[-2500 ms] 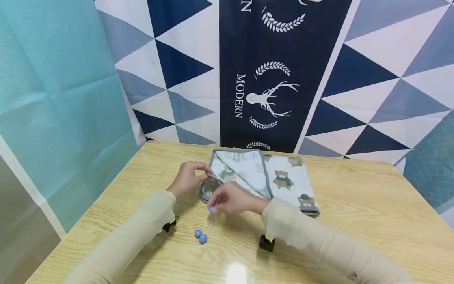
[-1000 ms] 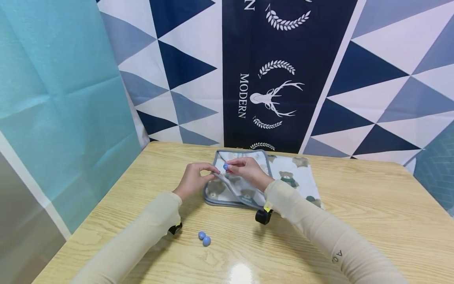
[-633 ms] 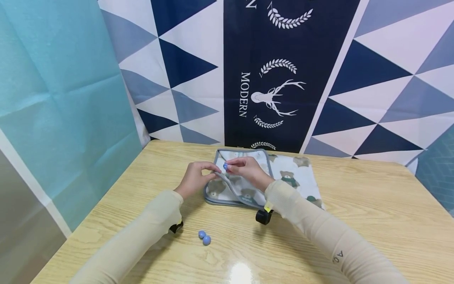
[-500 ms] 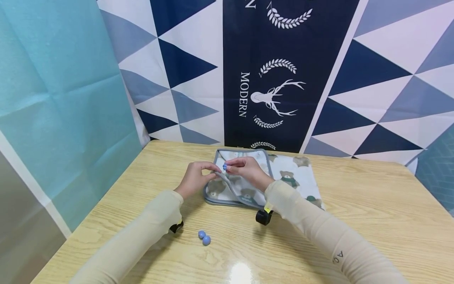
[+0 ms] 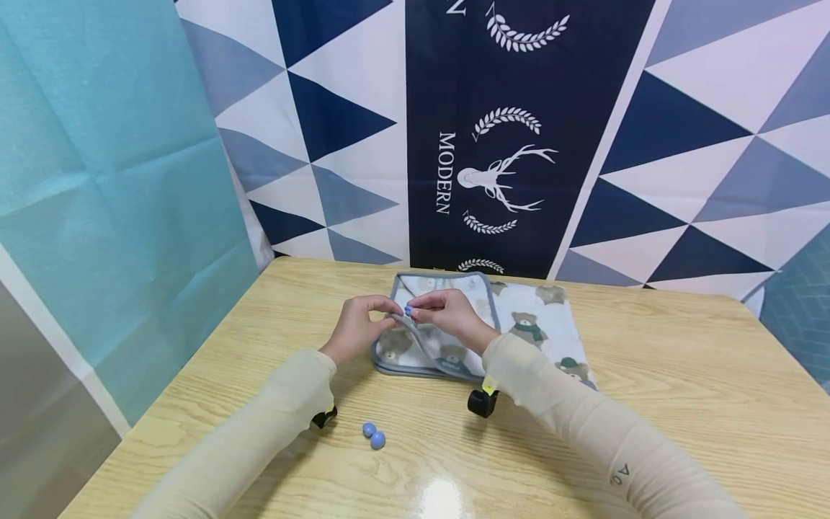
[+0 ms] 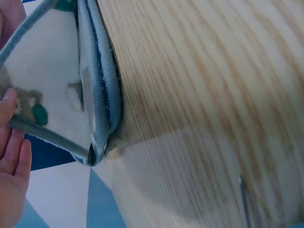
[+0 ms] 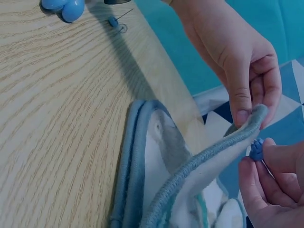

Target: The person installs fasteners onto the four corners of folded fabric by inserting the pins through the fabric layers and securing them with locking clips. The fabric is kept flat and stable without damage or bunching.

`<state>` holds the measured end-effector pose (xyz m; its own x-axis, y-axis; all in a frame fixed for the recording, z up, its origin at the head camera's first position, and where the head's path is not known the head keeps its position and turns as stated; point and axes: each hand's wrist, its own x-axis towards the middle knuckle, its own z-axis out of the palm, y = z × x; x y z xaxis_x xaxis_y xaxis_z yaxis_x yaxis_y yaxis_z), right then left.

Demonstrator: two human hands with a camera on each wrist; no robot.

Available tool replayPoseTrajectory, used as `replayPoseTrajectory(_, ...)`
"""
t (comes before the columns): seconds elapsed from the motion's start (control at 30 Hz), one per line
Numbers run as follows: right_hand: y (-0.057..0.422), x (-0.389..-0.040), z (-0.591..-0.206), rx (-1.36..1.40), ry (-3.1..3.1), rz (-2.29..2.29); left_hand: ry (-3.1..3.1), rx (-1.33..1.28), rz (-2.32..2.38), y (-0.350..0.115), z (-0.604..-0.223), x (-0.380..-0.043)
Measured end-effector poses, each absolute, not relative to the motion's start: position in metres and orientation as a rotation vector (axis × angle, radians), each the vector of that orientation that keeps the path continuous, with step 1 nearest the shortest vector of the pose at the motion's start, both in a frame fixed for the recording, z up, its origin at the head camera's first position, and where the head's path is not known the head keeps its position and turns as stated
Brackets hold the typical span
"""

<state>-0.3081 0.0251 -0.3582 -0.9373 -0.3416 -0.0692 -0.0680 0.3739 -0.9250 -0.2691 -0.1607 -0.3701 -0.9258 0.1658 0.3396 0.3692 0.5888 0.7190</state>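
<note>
A folded baby blanket (image 5: 530,317), white with bears and a grey bound edge, lies at the back of the table. My left hand (image 5: 358,324) pinches its front left corner and lifts it; in the right wrist view, the raised grey edge (image 7: 209,156) runs up to the thumb. Just right of that corner my right hand (image 5: 454,313) pinches a small blue ridged knob (image 7: 257,149) between thumb and fingers. The knob is close to the blanket edge. Two smooth round blue buttons (image 5: 373,435) sit together on the table, nearer me.
The wooden table (image 5: 648,404) ends at a patterned curtain (image 5: 344,130) behind the blanket. In the right wrist view, a blue piece with a thin metal pin and ring (image 7: 116,23) lies near the table edge; the left wrist view shows a thin pin (image 6: 244,199).
My right hand has carried the blue knob from in front of the blanket up to the lifted corner, then slightly closer to my left hand. My left hand has kept its pinch and raised the corner.
</note>
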Motion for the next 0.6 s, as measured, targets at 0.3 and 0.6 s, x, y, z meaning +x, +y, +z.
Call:
replayPoseTrajectory(0.3,0.028,-0.302,-0.353,-0.477,2.524,-1.499,-2.584,-0.419,-1.278,-0.162,-0.368,-0.266)
replayPoseTrajectory(0.6,0.029,-0.284,-0.345,-0.792,2.746,-1.278,-2.572,-0.424,-1.275,-0.162,-0.369,-0.265)
